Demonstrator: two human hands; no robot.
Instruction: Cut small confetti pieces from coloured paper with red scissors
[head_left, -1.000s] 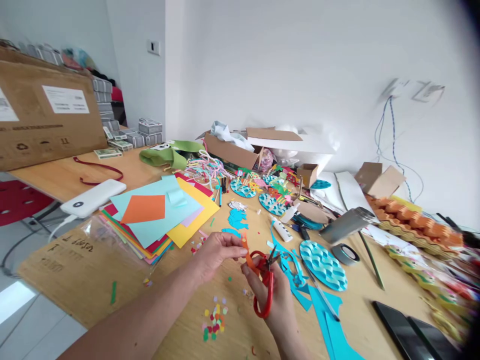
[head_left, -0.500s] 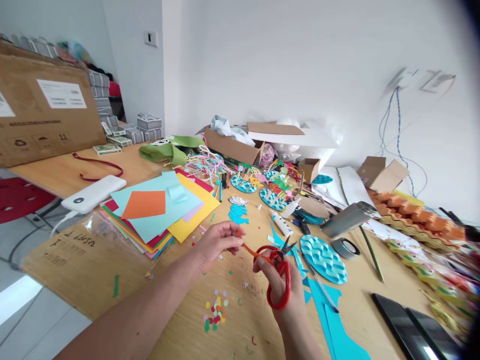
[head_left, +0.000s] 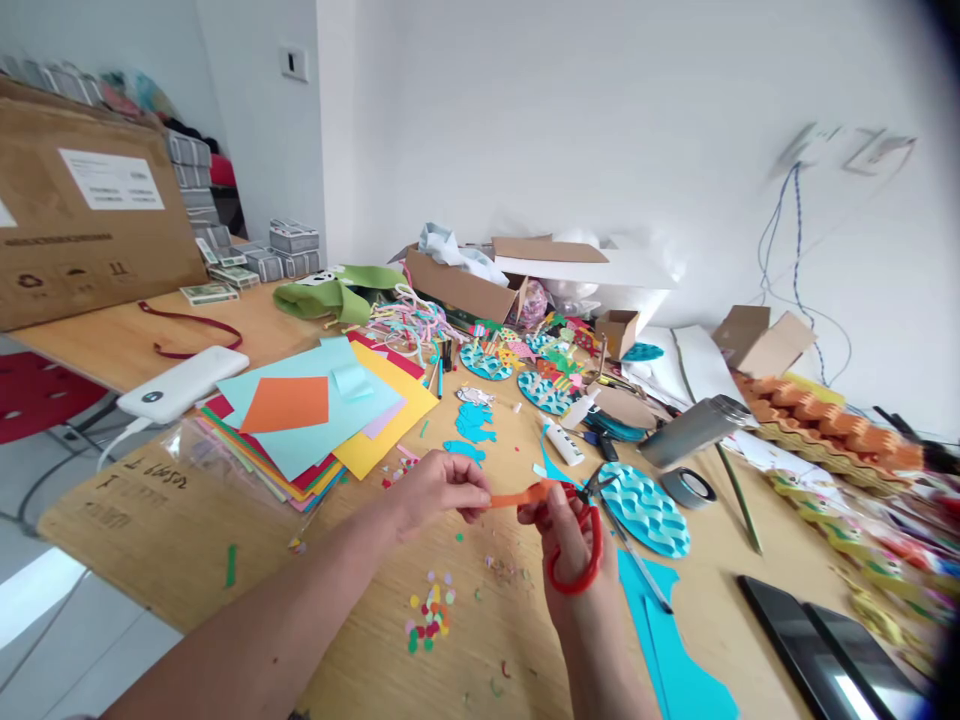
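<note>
Orange paper strip [head_left: 519, 495] was held level above the wooden table [head_left: 150, 500], stretched between both hands. Left hand [head_left: 435, 490] was pinched shut on the strip's near end by thumb and fingertips. Right hand [head_left: 574, 545] was closed on the strip's other end and on red-handled scissors [head_left: 581, 545], whose blades pointed away toward a round blue wave-patterned paper disc [head_left: 645, 508]. Small coloured paper confetti [head_left: 429, 620] was scattered on the table just below the strip. A stack of coloured paper sheets [head_left: 315, 410] lay beyond the left hand.
</note>
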